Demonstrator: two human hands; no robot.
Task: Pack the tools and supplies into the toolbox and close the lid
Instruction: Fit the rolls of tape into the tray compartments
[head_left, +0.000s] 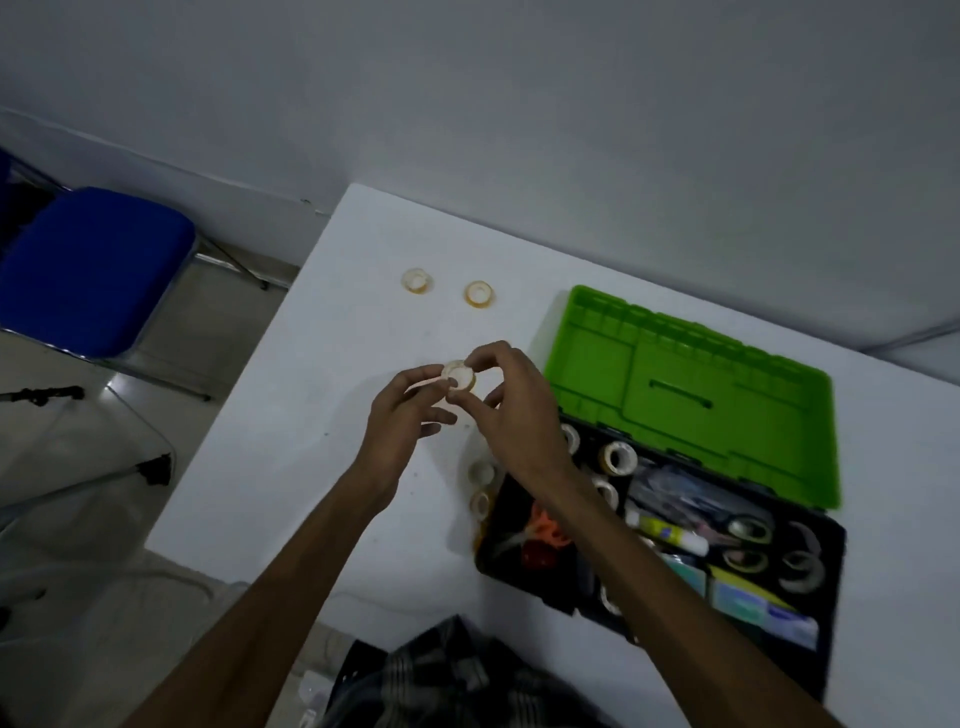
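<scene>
Both hands hold one small roll of clear tape (459, 375) above the white table (291, 467). My right hand (511, 400) pinches the roll from the right. My left hand (408, 410) grips it from the left, with a loose strip of tape running under its fingers. The black toolbox (810, 644) stands open at the right, its green lid (691, 395) laid back. Inside are several tape rolls, orange-handled scissors (545, 525), a glue stick (670, 535) and packets. Two more tape rolls lie far on the table, one to the left (417, 280) and another to its right (479, 294).
Two tape rolls (482, 483) stand on the table beside the toolbox's left wall, partly behind my right wrist. A blue chair (88, 270) stands on the floor at the left, with tripod legs (104, 473) below it. The table's left edge runs diagonally.
</scene>
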